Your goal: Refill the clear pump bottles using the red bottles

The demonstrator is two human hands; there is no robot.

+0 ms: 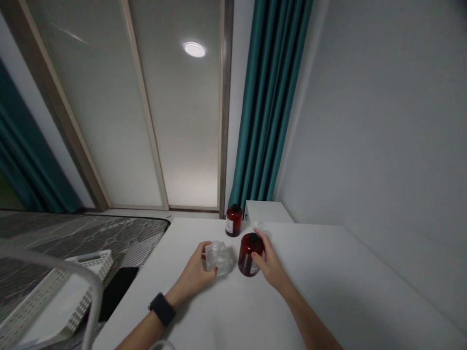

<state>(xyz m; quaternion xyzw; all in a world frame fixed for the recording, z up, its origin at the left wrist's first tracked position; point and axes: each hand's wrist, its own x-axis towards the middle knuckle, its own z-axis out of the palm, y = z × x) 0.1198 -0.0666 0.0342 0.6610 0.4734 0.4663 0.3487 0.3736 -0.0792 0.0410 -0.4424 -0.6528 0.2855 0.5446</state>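
My left hand (pixel 200 268) is closed around a clear, see-through bottle (pixel 219 256), with thumb in front and fingers behind. To its right, my right hand (pixel 270 260) grips a dark red-brown bottle (pixel 248 255) with a black cap and a pale label partly hidden by the fingers. The two held bottles stand side by side, a small gap between them, low at the white tabletop (pixel 233 311). Whether their bases touch the table I cannot tell. Farther back stands a second red-brown bottle (pixel 234 221) with a white label and dark cap.
A small clear object (pixel 260 225) lies behind my right hand. Beyond the table's far edge is a white cabinet (pixel 268 211). On the floor at left sit a white perforated basket (pixel 54 301) and a black flat item (pixel 118 291). A pale curved tube (pixel 95 291) crosses the lower left.
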